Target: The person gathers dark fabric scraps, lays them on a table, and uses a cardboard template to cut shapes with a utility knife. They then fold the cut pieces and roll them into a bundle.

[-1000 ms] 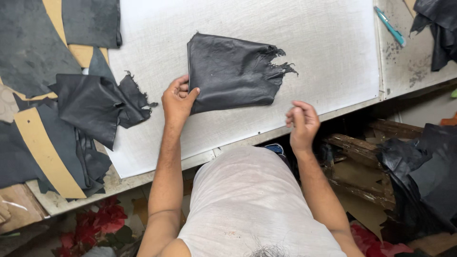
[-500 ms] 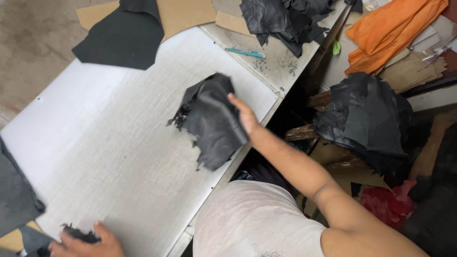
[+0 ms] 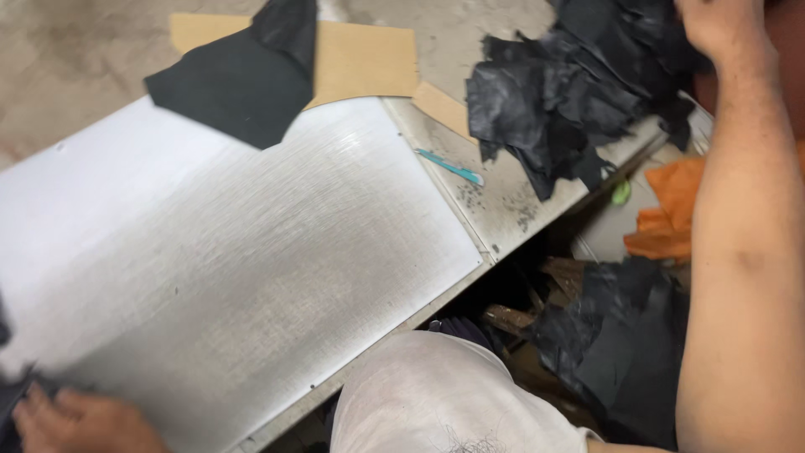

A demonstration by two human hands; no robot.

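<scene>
Right hand, upper right of frame: fingers on the heap of black leather scraps, closed or spread cannot be told; left hand, lower left corner: fingers curled over a dark scrap at the white cutting board edge. Risk, judged: heap overhangs the table edge at right, so a careless pull could spill pieces to the floor; teal blade tool lies just beside it

right arm stretched far out, hand raised; left hand low, knuckles curled.
</scene>
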